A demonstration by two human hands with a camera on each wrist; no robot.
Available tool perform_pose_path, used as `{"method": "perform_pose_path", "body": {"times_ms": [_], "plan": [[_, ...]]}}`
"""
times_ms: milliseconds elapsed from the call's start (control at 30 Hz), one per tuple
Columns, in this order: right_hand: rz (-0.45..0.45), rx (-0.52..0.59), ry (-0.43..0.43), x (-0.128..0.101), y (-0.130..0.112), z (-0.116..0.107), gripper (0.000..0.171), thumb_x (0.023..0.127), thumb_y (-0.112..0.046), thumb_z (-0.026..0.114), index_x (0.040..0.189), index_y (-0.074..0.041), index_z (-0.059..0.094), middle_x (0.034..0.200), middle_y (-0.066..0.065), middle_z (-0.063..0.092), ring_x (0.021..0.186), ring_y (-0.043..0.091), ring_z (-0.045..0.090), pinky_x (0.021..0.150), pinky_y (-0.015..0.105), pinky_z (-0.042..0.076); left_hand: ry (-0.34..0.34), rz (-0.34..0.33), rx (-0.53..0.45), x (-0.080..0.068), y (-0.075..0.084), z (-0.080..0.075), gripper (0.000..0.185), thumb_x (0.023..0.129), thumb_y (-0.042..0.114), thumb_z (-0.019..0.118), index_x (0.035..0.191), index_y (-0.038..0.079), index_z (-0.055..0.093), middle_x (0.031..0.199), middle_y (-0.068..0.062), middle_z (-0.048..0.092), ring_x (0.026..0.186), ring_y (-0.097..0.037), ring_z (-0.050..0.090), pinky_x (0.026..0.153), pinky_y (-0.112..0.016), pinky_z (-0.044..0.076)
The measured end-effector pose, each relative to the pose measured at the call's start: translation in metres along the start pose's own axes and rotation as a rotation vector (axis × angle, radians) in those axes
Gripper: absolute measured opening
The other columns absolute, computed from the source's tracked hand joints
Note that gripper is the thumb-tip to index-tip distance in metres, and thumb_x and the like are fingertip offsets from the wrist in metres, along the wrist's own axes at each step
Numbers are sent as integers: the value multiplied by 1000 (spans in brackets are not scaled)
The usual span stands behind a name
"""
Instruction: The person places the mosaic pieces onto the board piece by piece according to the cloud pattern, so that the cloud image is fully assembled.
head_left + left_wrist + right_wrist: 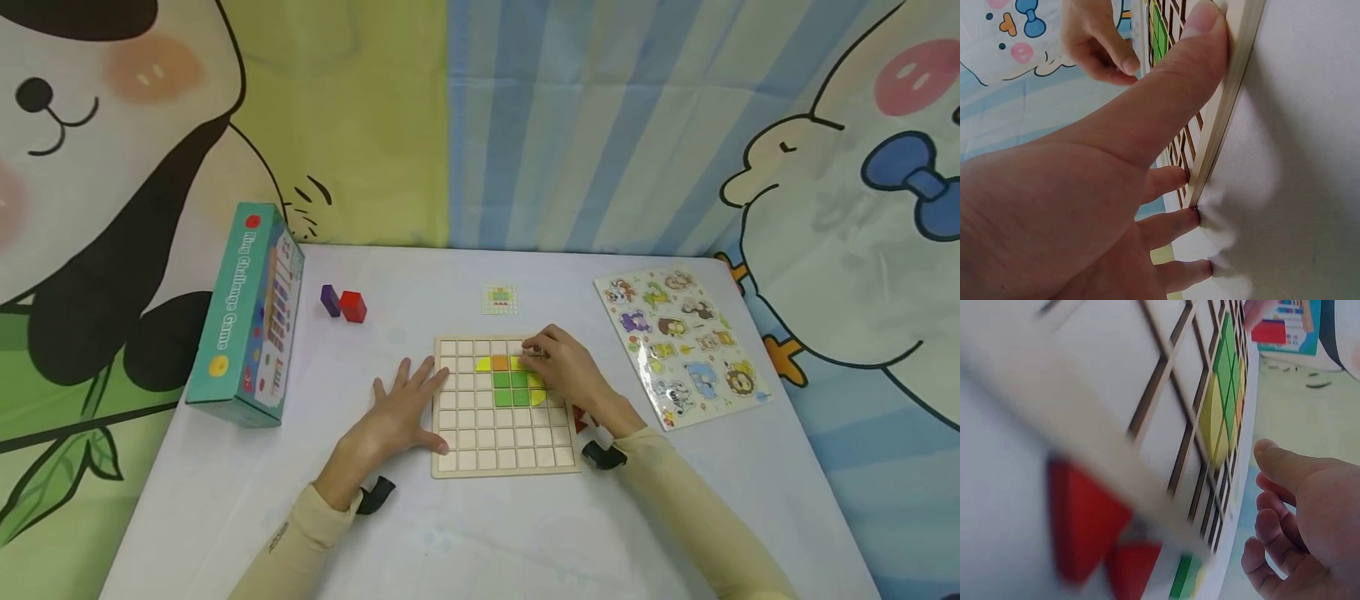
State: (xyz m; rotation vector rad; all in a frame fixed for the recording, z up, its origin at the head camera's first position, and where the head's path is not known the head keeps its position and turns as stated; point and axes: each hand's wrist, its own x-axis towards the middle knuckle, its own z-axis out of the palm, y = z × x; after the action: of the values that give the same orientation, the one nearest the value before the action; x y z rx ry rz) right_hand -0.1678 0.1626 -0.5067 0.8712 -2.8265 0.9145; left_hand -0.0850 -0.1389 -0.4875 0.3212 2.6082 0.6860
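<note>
A square wooden grid board (467, 460) lies on the white table. In its upper right part sit green tiles (502, 398), an orange tile (499, 362) and several yellow tiles (483, 364). My left hand (393, 421) has spread fingers, with the thumb (1200, 37) resting on the board's near left edge. Over the upper right of the board is my right hand (568, 371), its thumb and fingers bent close to the yellow tiles. No piece shows between them, and the index fingertip is hidden. Red pieces (1088, 519) lie beside the board's right edge, under the right wrist.
A small pattern card (499, 300) lies behind the board. To the left stand a teal game box (251, 325), a purple block (330, 300) and a red block (353, 307). An animal picture board (678, 350) lies on the right. Printed curtains (600, 125) hang behind.
</note>
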Motion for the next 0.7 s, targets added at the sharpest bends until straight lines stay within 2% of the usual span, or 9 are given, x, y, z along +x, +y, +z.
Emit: {"method": "perform_pose_path", "body": {"times_ms": [267,467,600,700], "plan": [[135,-68,55,-35,37,-30,28,92,-21,77,114,-4,74,104,9,64,85,20,59,66,34,50,-2,-3,1,0,-1,0,120,64,39,96,161,15,29,171,-15,12,156,-49,-1,109,-84,2],[248,-107,29,-58,52,-41,37,90,-33,78,116,-7,73,104,7,62,86,20,56,70,35,46,-9,-7,-13,0,-4,2,121,64,38,96,162,16,28,171,-15,10,156,-48,-3,109,-84,0],[245,-120,30,-70,55,-43,38,87,-33,81,114,-7,74,104,7,62,87,19,57,71,35,47,-12,-4,-19,1,-5,4,123,63,39,96,162,17,27,171,-14,9,156,-48,-4,109,-84,-1],[193,-125,50,-80,54,-44,33,86,-29,83,109,-8,75,102,6,63,85,18,57,69,34,48,-14,-1,-19,2,-4,4,124,63,39,96,162,17,26,172,-14,9,156,-48,-4,109,-84,-1]]}}
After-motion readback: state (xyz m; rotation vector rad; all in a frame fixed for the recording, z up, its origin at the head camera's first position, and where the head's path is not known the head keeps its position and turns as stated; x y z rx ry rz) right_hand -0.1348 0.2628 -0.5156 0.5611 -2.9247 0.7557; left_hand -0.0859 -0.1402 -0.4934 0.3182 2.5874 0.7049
